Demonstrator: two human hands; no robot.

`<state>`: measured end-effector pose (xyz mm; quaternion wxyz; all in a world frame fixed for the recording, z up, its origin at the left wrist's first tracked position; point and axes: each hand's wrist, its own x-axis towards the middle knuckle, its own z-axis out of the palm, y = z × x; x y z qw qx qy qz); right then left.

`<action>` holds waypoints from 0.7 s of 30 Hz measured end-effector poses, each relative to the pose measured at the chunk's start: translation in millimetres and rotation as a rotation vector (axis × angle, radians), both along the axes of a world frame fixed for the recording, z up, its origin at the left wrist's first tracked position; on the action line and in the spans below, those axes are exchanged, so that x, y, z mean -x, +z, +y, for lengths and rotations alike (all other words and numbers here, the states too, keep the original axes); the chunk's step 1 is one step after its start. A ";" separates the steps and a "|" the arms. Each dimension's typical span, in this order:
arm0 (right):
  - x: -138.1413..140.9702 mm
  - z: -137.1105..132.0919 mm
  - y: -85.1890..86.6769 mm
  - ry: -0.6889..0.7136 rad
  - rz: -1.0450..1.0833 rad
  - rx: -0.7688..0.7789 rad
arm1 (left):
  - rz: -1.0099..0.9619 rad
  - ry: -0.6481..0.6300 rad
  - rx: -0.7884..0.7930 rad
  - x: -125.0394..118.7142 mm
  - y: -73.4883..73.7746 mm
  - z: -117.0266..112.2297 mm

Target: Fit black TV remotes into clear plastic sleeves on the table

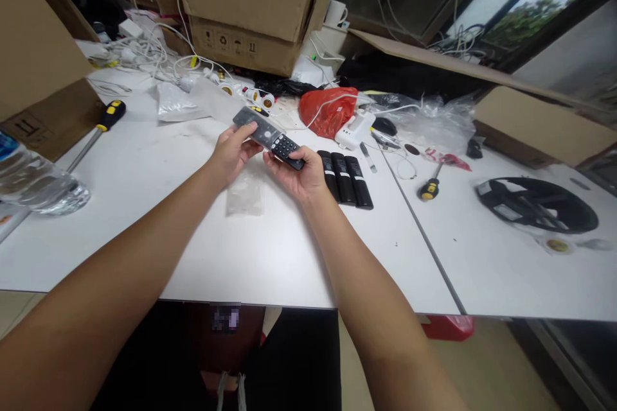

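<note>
A black remote control (270, 138) with small buttons is held slantwise above the white table, its keypad end toward the right. My left hand (231, 151) is closed on its upper left end, thumb on top. Around the lower right end my right hand (301, 174) is closed, the thumb beside the keypad. Below the hands a small clear plastic bag (245, 196) lies flat on the table. Just right of my right hand, three black remote controls (344, 180) lie side by side, the leftmost partly hidden by the hand.
Cardboard boxes (245, 0) stand at the back and sides. A water bottle (43, 180) and a long screwdriver (103, 125) are at left. A red plastic bag (328, 109), white power strip (355, 130), short screwdriver (430, 186) and black reel (537, 205) lie toward the right.
</note>
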<state>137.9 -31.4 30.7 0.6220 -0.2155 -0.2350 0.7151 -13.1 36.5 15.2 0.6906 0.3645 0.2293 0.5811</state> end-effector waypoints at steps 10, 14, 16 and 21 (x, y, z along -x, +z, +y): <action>0.5 5.1 -3.4 -0.134 -0.103 0.084 | 0.051 0.107 0.037 2.8 -2.3 9.0; 1.0 4.6 -2.0 -0.150 -0.074 0.069 | 0.040 0.134 0.043 -1.0 -2.6 5.4; 0.8 4.7 -2.2 -0.149 -0.061 0.088 | 0.033 0.132 0.050 -2.1 -2.0 3.8; 2.3 7.1 -5.1 -0.197 -0.076 0.132 | 0.016 0.136 0.080 -0.4 -1.7 7.2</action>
